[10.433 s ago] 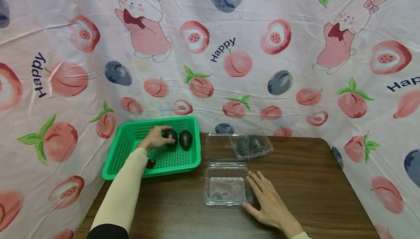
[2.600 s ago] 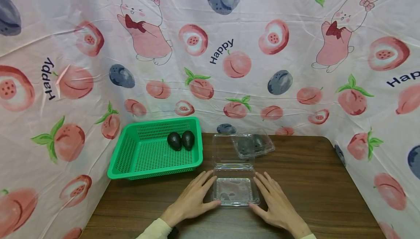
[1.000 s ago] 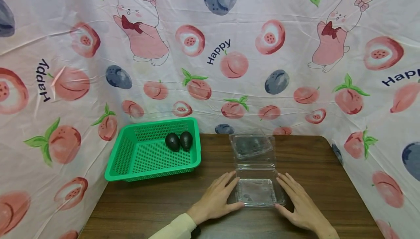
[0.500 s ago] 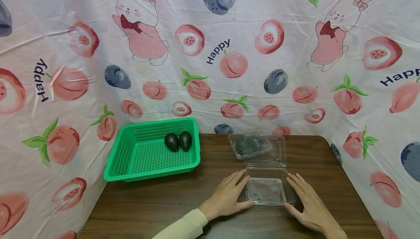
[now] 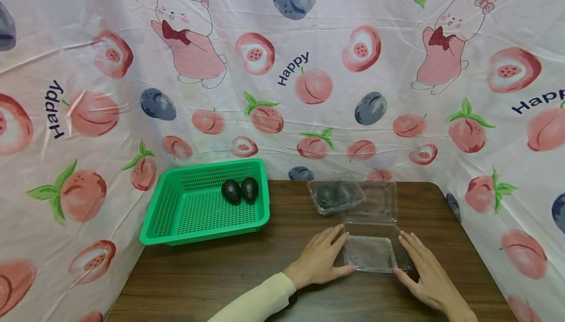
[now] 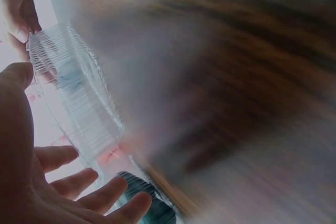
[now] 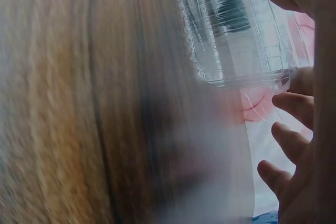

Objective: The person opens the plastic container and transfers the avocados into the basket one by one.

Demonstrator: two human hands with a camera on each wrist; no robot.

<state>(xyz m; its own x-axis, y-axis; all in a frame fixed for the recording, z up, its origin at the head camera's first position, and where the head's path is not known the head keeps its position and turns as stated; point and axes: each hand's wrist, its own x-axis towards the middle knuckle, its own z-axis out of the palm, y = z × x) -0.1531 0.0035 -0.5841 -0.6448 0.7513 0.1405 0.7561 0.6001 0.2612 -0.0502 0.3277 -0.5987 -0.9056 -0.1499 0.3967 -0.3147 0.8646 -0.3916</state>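
A clear plastic clamshell box (image 5: 370,253), its lid raised and laid back, stands between my two hands with no fruit in it. My left hand (image 5: 315,258) touches its left side, the thumb near the front corner and the fingers toward the hinge. On the right side my right hand (image 5: 430,275) does the same with spread, straight fingers. The wrist views show the ribbed box wall (image 6: 73,87) at the left fingertips and the box corner (image 7: 283,80) against the right fingers. Behind it, a second clamshell (image 5: 337,194) is closed over dark avocados, partly overlapped by the raised lid.
A green perforated basket (image 5: 152,236) sits at the back left of the wooden table (image 5: 198,278), with two dark avocados (image 5: 230,192) side by side in its right part. A fruit-patterned cloth (image 5: 318,116) hangs close behind the table and along its sides.
My left hand has left an avocado in the basket and come to the box's left side. Both hands have since moved the open box rightward; its front edge now shows slightly higher.
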